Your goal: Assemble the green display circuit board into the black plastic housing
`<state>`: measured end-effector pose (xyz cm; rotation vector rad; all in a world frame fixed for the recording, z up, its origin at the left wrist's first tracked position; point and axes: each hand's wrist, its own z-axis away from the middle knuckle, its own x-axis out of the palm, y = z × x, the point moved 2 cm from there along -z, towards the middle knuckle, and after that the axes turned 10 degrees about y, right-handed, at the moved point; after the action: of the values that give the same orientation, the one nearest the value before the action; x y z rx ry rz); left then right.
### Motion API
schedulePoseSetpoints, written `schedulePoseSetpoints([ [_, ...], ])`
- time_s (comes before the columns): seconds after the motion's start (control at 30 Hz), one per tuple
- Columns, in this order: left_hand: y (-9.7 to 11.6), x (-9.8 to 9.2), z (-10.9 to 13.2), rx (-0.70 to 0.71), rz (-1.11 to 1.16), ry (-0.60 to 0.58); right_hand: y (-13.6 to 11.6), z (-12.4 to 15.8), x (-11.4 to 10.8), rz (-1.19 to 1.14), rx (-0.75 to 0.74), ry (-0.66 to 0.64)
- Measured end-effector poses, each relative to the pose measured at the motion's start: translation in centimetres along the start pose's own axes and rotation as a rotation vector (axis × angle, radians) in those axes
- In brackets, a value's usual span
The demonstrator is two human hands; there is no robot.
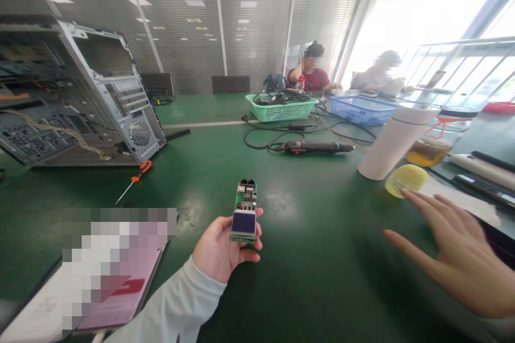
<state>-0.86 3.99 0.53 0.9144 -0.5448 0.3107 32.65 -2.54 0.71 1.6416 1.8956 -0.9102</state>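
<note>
My left hand (pixel 219 249) is closed around a small green circuit board (pixel 244 214) that carries a dark square screen and several components at its far end. The board is held above the green table with its screen facing up. On the right, my right hand (pixel 458 249) hangs over the table with fingers spread and nothing in it. Its fingertips are near a round yellow translucent object (pixel 406 180), but whether they touch it I cannot tell. Behind that object a white tumbler (pixel 394 142) appears tilted.
An opened computer case (pixel 80 96) stands at left, with an orange-handled screwdriver (pixel 139 172) before it. A corded electric screwdriver (pixel 317 147), a green basket (pixel 281 111) of cables and a blue basket (pixel 362 110) lie beyond. A pink-screened device (pixel 137 300) is front left. Two people sit at the far side.
</note>
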Motion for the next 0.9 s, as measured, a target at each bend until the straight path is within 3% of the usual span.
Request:
schedulePoseSetpoints([
  [0.13,0.0,-0.3,-0.3,0.086,-0.022,0.113,-8.1,-3.0,0.6,-0.252,-0.25,-0.016],
  [0.3,-0.2,-1.1,-1.1,0.234,-0.096,0.142,-13.5,-5.2,1.9,-0.498,-0.325,-0.085],
  [0.43,-0.3,-1.2,-1.0,0.375,-0.25,0.223,-14.7,-4.9,3.9,-0.699,-0.215,-0.103],
  [0.53,0.0,-0.7,-0.2,0.575,-0.47,0.251,-14.6,-4.4,4.7,-0.755,-0.175,-0.105],
  [0.7,0.4,0.0,1.0,0.945,-1.004,0.202,-15.2,-3.9,4.5,-0.663,-0.392,-0.033],
  [0.8,0.2,-0.1,1.1,1.049,-1.202,0.146,-15.8,-3.4,4.7,-0.565,-0.527,-0.04],
  [0.9,0.0,-0.2,1.0,1.118,-1.308,0.125,-15.9,-3.1,5.0,-0.508,-0.538,-0.019],
])
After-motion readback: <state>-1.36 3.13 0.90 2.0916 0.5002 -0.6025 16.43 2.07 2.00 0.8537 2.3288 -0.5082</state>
